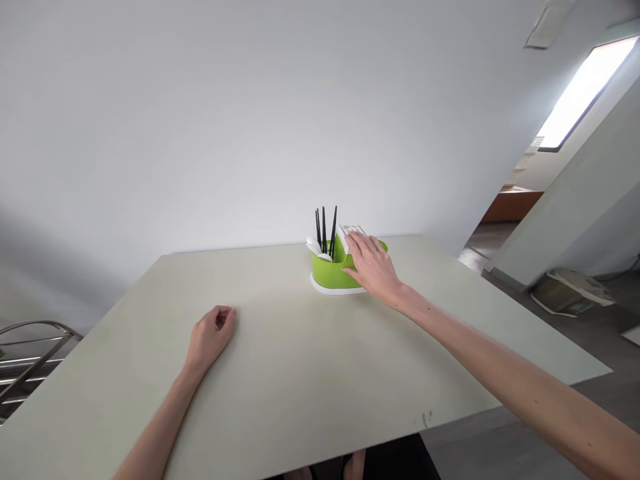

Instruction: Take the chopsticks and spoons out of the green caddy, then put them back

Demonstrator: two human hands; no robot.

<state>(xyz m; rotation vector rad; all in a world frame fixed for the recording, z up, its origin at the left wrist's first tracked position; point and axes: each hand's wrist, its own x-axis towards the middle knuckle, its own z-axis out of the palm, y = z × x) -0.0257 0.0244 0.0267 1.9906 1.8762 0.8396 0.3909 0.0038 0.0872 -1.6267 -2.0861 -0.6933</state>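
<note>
A green cutlery caddy point(326, 273) with a white base stands near the back of the table. Black chopsticks point(323, 230) and white spoons point(317, 248) stand in its left part. My right hand point(373, 263) lies over the right part, its fingers stretched across a white slotted piece point(345, 235) and its thumb by the green front wall. The hand hides much of that side; no object shows in its grasp. My left hand point(211, 335) rests on the table to the left, fingers curled in a loose fist with nothing visible inside.
The pale table point(280, 373) meets a white wall point(240, 120) at the back. A metal rack point(37, 363) stands beyond the table's left edge. Past the right edge, a boxy object point(570, 293) sits on the floor. Dark marks point(425, 420) show near the front edge.
</note>
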